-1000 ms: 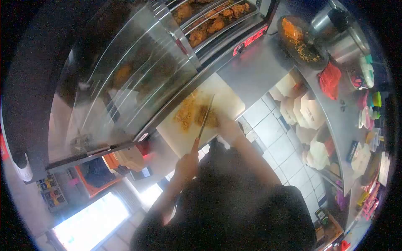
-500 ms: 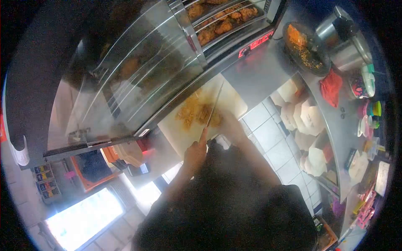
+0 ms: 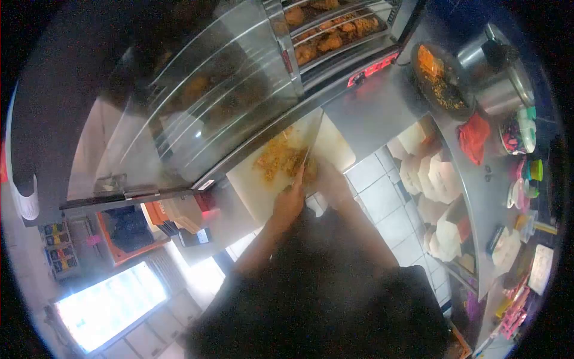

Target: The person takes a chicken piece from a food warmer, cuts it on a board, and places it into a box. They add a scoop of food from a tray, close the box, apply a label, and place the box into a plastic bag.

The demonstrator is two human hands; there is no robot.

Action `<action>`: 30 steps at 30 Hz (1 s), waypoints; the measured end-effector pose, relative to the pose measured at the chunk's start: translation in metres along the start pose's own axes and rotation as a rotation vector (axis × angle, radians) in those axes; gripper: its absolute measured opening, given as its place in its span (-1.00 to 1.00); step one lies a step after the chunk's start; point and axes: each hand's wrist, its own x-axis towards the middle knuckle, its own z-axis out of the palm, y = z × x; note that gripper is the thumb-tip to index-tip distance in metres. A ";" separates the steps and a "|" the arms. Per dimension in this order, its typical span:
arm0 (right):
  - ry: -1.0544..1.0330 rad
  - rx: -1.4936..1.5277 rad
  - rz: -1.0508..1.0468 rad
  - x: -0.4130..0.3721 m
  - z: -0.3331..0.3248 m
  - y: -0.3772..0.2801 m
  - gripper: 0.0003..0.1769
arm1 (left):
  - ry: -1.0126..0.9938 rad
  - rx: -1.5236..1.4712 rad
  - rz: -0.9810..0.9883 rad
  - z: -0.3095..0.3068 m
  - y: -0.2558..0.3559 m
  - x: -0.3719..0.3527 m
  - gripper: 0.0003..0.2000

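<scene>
White board (image 3: 336,146) lies beneath one knife (image 3: 312,143), two hands (image 3: 289,203).

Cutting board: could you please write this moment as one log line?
left grip: holds knife | right grip: beside chopped food, blurred | place: cutting board

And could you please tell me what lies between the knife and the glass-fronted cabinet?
In the head view, chopped food lies on the pale cutting board between the knife and the glass-fronted cabinet.
</scene>
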 end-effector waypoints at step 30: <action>0.194 0.239 -0.117 0.011 0.050 0.053 -0.41 | 0.012 0.035 0.050 0.048 -0.026 -0.007 -0.22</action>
